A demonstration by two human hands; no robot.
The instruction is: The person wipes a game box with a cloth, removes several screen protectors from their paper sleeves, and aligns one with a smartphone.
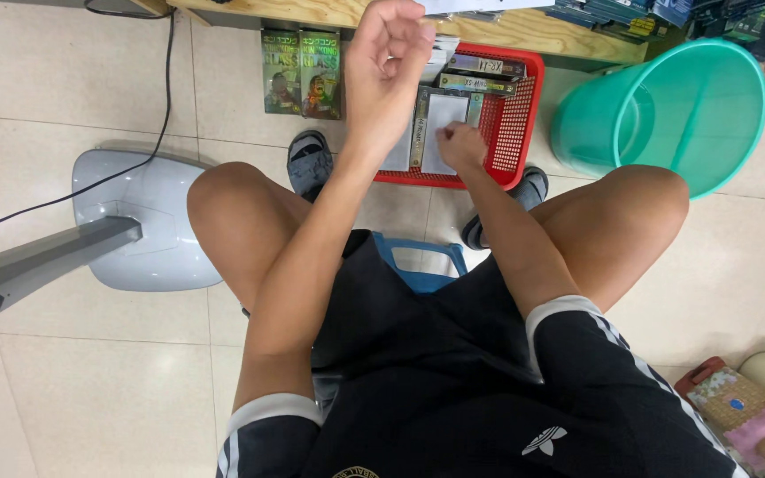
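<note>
Two green boxed packages (302, 73) upright beside red basket (524, 97) of flat cases (443, 133).

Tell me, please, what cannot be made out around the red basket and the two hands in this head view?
- Left hand: curled; whether it holds anything is hidden by its own fingers.
- Red basket: its left part is covered by the left forearm.
- Right hand: fingertips rest on a white case; any grip is hidden underneath.
- Green bucket: its bottom is hidden by the tilted wall.
</note>
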